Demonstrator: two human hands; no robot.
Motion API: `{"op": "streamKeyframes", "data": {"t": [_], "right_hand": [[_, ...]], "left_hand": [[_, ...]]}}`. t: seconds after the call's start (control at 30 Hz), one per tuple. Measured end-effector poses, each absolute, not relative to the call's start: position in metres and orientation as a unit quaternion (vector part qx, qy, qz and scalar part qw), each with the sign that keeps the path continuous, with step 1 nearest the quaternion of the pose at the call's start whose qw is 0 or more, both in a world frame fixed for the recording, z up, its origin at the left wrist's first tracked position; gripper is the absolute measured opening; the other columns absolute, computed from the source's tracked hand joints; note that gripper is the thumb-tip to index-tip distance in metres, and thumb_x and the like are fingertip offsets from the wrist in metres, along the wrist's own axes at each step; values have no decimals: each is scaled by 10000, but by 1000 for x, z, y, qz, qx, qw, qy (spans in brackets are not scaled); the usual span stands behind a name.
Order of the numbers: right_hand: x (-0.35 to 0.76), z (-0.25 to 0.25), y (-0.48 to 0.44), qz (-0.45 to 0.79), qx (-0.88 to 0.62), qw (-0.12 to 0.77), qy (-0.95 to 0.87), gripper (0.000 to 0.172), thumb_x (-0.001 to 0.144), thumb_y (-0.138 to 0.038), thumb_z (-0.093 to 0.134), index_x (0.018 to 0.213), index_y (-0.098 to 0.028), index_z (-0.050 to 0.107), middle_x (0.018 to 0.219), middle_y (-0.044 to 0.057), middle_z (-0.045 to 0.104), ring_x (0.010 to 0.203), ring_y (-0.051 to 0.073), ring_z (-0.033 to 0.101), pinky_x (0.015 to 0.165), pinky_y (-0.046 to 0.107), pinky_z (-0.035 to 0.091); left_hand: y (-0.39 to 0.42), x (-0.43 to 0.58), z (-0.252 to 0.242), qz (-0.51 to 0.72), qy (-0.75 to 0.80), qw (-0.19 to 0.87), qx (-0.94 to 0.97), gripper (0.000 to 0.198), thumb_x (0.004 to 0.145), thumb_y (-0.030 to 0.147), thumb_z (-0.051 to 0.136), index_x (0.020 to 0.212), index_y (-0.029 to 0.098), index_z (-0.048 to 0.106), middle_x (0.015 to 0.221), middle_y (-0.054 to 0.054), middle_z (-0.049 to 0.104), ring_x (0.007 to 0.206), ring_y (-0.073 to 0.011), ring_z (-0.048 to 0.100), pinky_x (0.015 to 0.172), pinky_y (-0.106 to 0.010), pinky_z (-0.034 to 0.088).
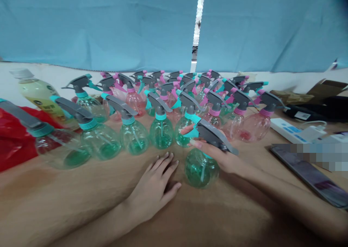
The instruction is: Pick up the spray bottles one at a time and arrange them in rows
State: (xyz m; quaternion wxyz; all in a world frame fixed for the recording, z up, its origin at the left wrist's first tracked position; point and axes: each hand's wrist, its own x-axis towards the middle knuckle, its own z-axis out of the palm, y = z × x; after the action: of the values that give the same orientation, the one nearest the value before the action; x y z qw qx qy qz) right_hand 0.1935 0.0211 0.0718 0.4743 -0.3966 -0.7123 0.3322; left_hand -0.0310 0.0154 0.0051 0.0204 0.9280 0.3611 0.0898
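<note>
My right hand (214,149) is closed around the neck of a green spray bottle (200,170) with a grey and teal trigger head. This bottle stands upright at the front, nearer to me than the others. Flat on the table lies my left hand (157,185), fingers spread, touching no bottle. Just beyond it, a row of clear green spray bottles with teal collars includes one bottle (161,133) straight ahead and another bottle (133,138) to its left. Pink spray bottles with pink collars, such as one bottle (254,127), stand at the right and behind.
A wooden table (89,200) carries everything. At left are a red plastic bag (16,142) and a yellowish capped bottle (40,95). A phone (307,174) and a white power strip (290,131) lie at right. Blue cloth (108,26) hangs behind.
</note>
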Motion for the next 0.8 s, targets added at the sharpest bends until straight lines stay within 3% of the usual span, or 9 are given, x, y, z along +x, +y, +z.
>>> {"op": "streamKeyframes", "data": {"t": [0.23, 0.43, 0.57, 0.7, 0.8], "right_hand": [[195, 73, 20, 334, -403, 469, -711, 267, 871, -347, 596, 1121, -260, 628, 932, 8, 643, 806, 169, 602, 722, 309, 459], [193, 73, 18, 339, -411, 468, -705, 260, 869, -345, 595, 1112, -262, 634, 802, -7, 607, 788, 175, 587, 747, 322, 448], [193, 73, 20, 342, -398, 474, -707, 240, 871, -337, 594, 1099, -272, 629, 905, -4, 621, 696, 137, 532, 740, 314, 449], [193, 73, 21, 338, -396, 473, -711, 194, 874, -330, 588, 1053, -266, 626, 843, -19, 585, 606, 114, 466, 749, 317, 450], [194, 74, 20, 320, -402, 469, -719, 134, 880, -331, 576, 985, -257, 614, 818, -14, 571, 654, 132, 500, 724, 309, 444]], "left_hand": [[15, -31, 5, 97, 356, 19, 929, 492, 971, 420, 458, 1373, 137, 454, 1476, -138, 403, 1347, -285, 373, 1064, -476, 352], [17, -32, 2, 105, 359, 16, 927, 500, 965, 420, 470, 1379, 140, 448, 1472, -135, 410, 1345, -287, 378, 1067, -463, 353], [17, -31, 3, 98, 359, 18, 928, 498, 964, 420, 473, 1378, 144, 450, 1473, -132, 409, 1345, -287, 377, 1063, -470, 356], [17, -31, 4, 99, 358, 16, 928, 501, 964, 419, 473, 1372, 129, 457, 1470, -142, 410, 1343, -289, 378, 1061, -473, 356], [16, -31, 4, 98, 358, 16, 929, 497, 967, 423, 465, 1373, 135, 455, 1473, -138, 408, 1347, -286, 372, 1061, -474, 356]]}}
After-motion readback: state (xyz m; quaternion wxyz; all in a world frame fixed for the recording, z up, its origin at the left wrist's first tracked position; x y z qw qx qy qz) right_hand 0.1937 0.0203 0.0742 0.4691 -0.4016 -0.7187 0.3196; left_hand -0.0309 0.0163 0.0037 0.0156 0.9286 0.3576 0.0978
